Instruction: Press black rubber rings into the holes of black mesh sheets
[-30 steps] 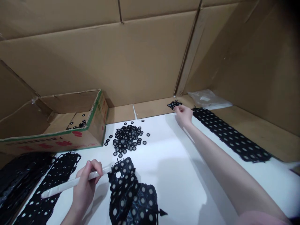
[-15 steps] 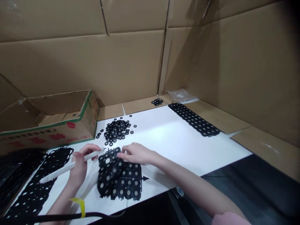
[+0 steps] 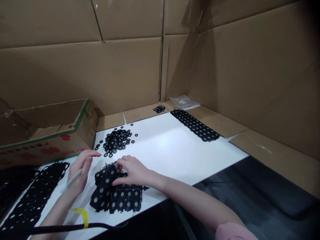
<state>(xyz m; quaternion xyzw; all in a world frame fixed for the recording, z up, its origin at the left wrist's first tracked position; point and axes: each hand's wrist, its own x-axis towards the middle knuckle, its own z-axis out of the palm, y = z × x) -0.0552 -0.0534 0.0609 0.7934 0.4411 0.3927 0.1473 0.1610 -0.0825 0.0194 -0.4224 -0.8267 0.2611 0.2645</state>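
A black rubber sheet (image 3: 117, 198) full of round white-centred spots lies crumpled at the near edge of a white board (image 3: 170, 146). My right hand (image 3: 131, 170) rests on the sheet's far end, fingers curled and pressing it. My left hand (image 3: 81, 171) is closed round a thin white stick (image 3: 73, 180) just left of the sheet. Beyond the hands lies a pile of small black rings (image 3: 116, 140).
An open cardboard box (image 3: 50, 136) stands at the left. A punched black strip (image 3: 33, 196) lies at the near left, another black strip (image 3: 195, 125) at the far right, near a small ring cluster (image 3: 159, 108) and a clear bag (image 3: 182, 101). Cardboard walls surround the board.
My right hand came back from the far ring cluster and now lies on the black sheet. The view has swung right and down. The left hand keeps the stick.
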